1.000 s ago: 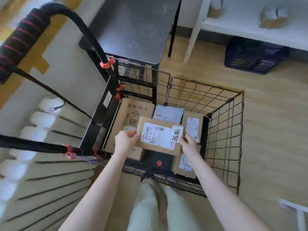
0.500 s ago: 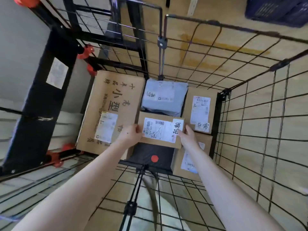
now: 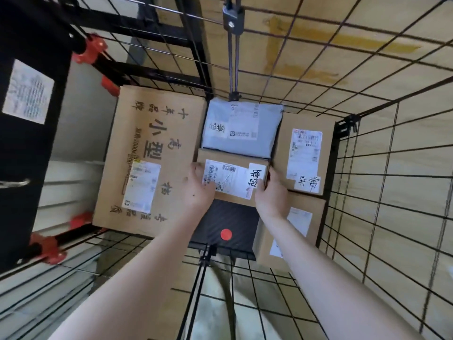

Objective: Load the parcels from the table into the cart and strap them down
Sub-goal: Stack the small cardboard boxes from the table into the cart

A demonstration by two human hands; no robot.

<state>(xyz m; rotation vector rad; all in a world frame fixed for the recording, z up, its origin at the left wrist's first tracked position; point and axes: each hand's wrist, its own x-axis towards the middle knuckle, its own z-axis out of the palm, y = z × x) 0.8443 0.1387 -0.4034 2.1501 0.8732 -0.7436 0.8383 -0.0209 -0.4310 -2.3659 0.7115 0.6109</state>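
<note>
Both hands hold a small brown box (image 3: 232, 179) down inside the wire cart (image 3: 392, 168). The left hand (image 3: 199, 190) grips its left end and the right hand (image 3: 270, 196) grips its right end, with the fingers (image 3: 196, 168) curled round the edges. The small box is in the middle of the cart, right next to a grey bag (image 3: 241, 125). A big brown box (image 3: 152, 148) lies on its left and a labelled box (image 3: 304, 153) on its right. Another brown box (image 3: 306, 231) lies nearer, on the right. The black cart floor (image 3: 220, 217) has a red dot (image 3: 225, 234). The small box may be touching the floor, but I cannot tell.
</note>
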